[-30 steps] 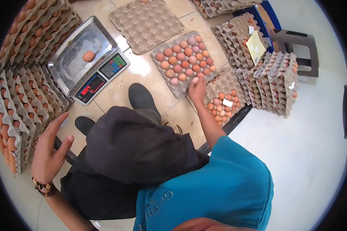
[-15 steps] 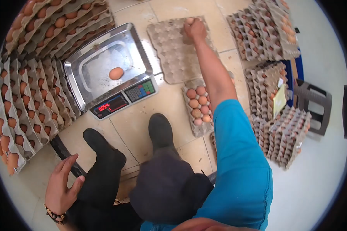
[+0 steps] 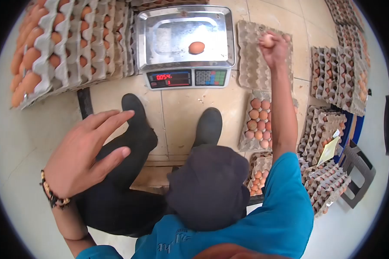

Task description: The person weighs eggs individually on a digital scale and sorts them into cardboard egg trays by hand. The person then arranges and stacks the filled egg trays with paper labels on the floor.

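My right hand [image 3: 275,51] reaches over a grey cardboard egg tray [image 3: 248,64] and grips a pale egg [image 3: 268,41] in its fingers. Next to that tray is a silver weighing scale [image 3: 181,60] with one brown egg [image 3: 197,47] on its pan. The scale's red display appears to read 0.054. My left hand [image 3: 82,149] hangs above my left leg, fingers spread, holding nothing.
Tall stacks of egg-filled trays [image 3: 88,47] stand at the left. More filled trays [image 3: 339,80] are stacked at the right, near a dark plastic chair [image 3: 361,168]. A partly visible tray of brown eggs [image 3: 258,123] lies below my right forearm.
The view has turned, so the scale and trays appear farther right. My right hand has drawn back a little from the tray's far edge with an egg. My left hand has risen closer to the camera.
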`<move>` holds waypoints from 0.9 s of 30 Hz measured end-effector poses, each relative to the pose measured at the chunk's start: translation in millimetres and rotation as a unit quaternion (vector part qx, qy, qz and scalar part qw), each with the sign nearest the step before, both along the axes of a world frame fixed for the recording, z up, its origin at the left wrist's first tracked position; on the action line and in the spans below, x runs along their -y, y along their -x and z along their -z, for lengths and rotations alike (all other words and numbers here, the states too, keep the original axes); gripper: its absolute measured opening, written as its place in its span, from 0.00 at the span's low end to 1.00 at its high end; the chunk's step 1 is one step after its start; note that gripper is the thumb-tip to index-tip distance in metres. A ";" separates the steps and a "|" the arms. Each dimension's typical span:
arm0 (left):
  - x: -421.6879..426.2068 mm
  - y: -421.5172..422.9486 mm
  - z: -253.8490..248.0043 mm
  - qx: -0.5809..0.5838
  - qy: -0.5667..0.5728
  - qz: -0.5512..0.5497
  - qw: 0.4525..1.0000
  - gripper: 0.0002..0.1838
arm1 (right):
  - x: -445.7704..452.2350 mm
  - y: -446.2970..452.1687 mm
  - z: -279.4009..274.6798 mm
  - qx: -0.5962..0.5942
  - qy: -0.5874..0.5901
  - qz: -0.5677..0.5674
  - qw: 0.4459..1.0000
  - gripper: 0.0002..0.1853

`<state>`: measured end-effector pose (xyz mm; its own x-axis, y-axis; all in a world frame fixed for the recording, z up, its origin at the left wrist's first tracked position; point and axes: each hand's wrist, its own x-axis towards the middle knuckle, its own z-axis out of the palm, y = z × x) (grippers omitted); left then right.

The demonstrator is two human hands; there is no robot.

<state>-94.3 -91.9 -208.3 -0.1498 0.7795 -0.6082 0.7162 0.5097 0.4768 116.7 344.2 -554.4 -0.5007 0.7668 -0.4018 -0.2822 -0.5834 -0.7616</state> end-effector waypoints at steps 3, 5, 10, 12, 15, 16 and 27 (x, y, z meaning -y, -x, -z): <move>7.7 -1.1 -2.7 -0.015 -0.052 0.017 0.998 0.30 | 70.6 75.2 -38.4 0.122 -0.174 -0.198 0.957 0.18; 12.6 0.9 -1.6 -0.011 -0.075 0.015 0.997 0.29 | 88.0 123.2 -22.4 0.292 -0.469 -0.282 0.784 0.26; 23.5 8.6 3.9 -0.025 -0.102 0.032 0.994 0.29 | 108.3 161.0 -25.2 0.388 -0.597 -0.333 0.618 0.22; 30.3 11.4 5.7 -0.019 -0.100 0.025 0.994 0.29 | 124.6 152.4 -43.7 0.428 -0.600 -0.295 0.608 0.22; 34.8 14.3 1.7 -0.004 -0.087 0.003 0.996 0.29 | 137.6 139.0 -44.7 0.382 -0.665 -0.197 0.611 0.23; 35.0 14.0 -1.0 0.003 -0.084 -0.003 0.996 0.29 | 154.9 129.1 -59.3 0.370 -0.672 -0.241 0.595 0.24; 21.0 -4.4 -9.7 -0.012 -0.024 0.050 0.998 0.30 | 277.4 -43.6 -31.1 0.328 -0.466 0.088 0.817 0.21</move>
